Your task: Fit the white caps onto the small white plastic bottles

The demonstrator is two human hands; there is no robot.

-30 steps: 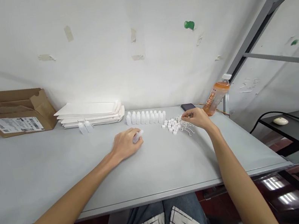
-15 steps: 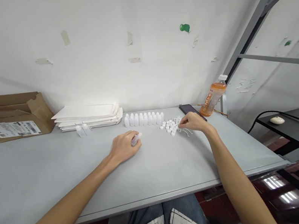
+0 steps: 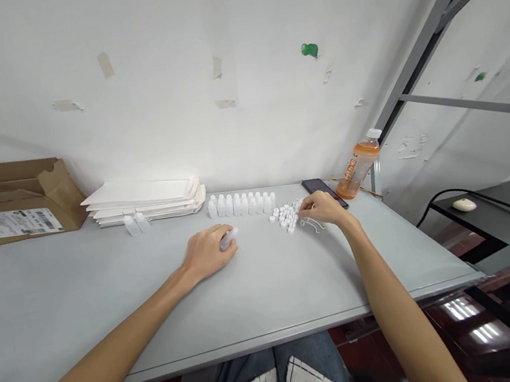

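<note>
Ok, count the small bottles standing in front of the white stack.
2: a left bottle and, close beside it, a right bottle, both at the near side of the white stack. None looks hidden.

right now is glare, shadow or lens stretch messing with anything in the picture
Head view: lights glare off the floor at lower right; also head view: a soft shadow lies on the table beside the right forearm, which the wide lens seems to stretch; head view again: the small white caps look soft, fine detail lost.
</note>
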